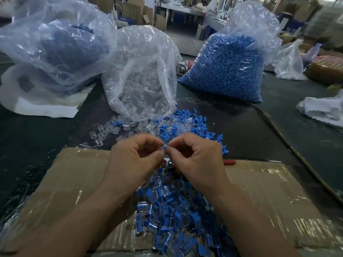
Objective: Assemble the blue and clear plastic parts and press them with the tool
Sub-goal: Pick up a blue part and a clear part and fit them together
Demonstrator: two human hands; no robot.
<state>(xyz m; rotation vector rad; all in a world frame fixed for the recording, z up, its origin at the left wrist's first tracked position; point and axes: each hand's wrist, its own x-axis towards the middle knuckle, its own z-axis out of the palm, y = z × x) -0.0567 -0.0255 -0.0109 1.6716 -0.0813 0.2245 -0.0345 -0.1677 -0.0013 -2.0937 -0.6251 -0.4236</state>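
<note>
My left hand [137, 156] and my right hand [196, 158] meet fingertip to fingertip above the cardboard. Between them they pinch a small clear plastic part [161, 149] and a blue part [165, 146], mostly hidden by the fingers. Just below the fingertips a metal tool tip [169, 164] with a red handle [229, 162] lies on the cardboard. Loose clear caps [104, 133] and blue parts [187, 125] lie scattered beyond my hands. A pile of assembled blue-and-clear pieces [176, 216] lies between my forearms.
A taped cardboard sheet [74, 182] covers the dark table. Behind stand an open bag of clear caps [144, 80], a full bag of blue parts [228, 67] and another bag [55, 43] at left. A cable [289, 143] runs along the right.
</note>
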